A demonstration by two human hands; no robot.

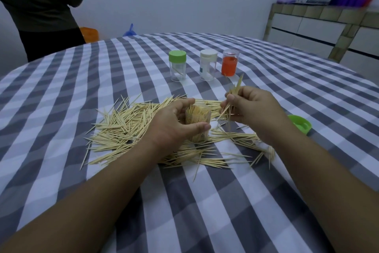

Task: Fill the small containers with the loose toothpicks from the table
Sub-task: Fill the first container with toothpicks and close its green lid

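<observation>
Now the left hand (172,123) wraps its fingers and thumb around a clear container (198,122) standing among the loose toothpicks (123,127) on the checked tabletop (205,201). The container is tilted a little, its open mouth facing up and toward the right hand, and it is packed with toothpicks standing along its long axis. The right hand (252,109) pinches a small bundle of toothpicks (233,94) just beside the container's mouth; the bundle slants, upper tips toward the far side of the tabletop, lower tips down toward the left hand. The loose pile fans out around both hands, most sticks lying flat and pointing many ways. Farther back stand three more containers in a row: a green-capped one (177,65), a white-capped one (208,64), and one holding an orange cap (230,65). A green lid (300,124) lies right of the right hand.
</observation>
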